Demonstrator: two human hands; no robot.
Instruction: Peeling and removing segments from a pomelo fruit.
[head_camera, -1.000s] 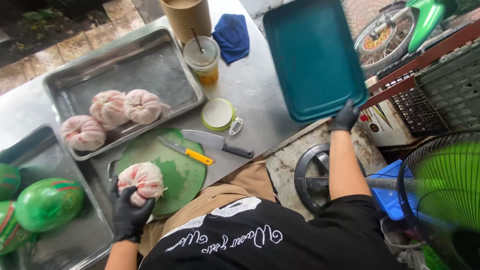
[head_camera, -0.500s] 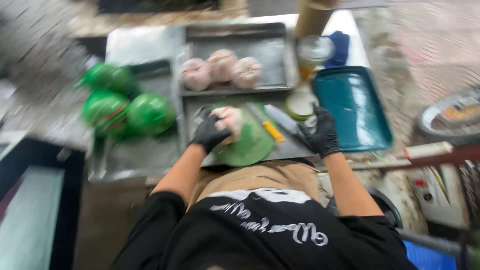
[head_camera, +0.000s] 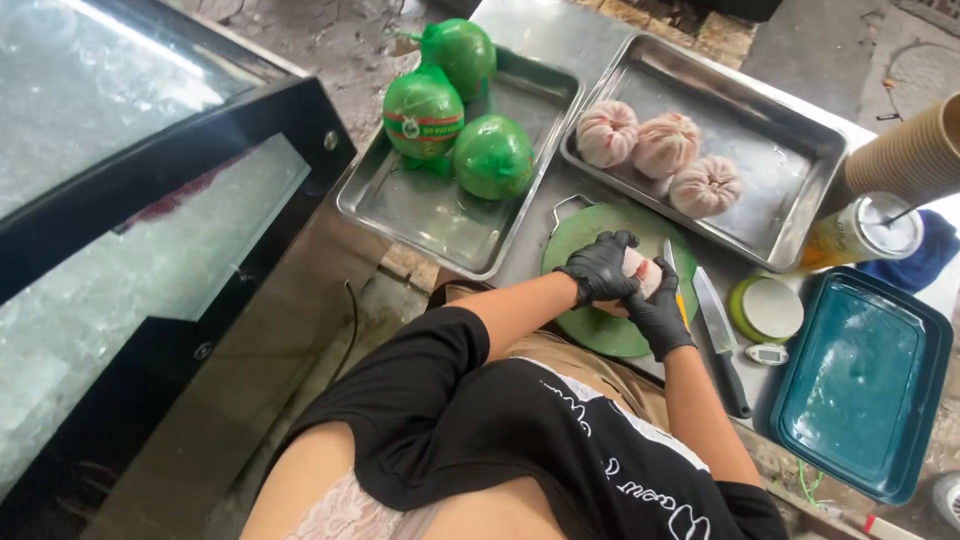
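A peeled pomelo is gripped between both gloved hands over the green cutting board, at the near edge of the steel counter. The left hand is curled over its top and left side, fingers closed on it; the right hand is cupped against its right and lower side, also closed on it. Most of the fruit is hidden by the gloves; only a pale pink patch is seen between them.

Just right of the board, a small knife with a yellow handle is laid, partly covered by the right hand, and beside it a larger knife with a dark handle pointing toward the person. Further right a round green-rimmed lid and a small white tag are seen, then a teal tray at the counter's corner.

Behind the board, three more peeled pomelos are set touching one another in a steel tray. To its left, a second steel tray is occupied by three green-netted pomelos at its far end. At the far right a plastic cup with a straw is stood beside a stack of paper cups and a blue cloth.

On the person's left a glass-topped cabinet is placed close against the counter
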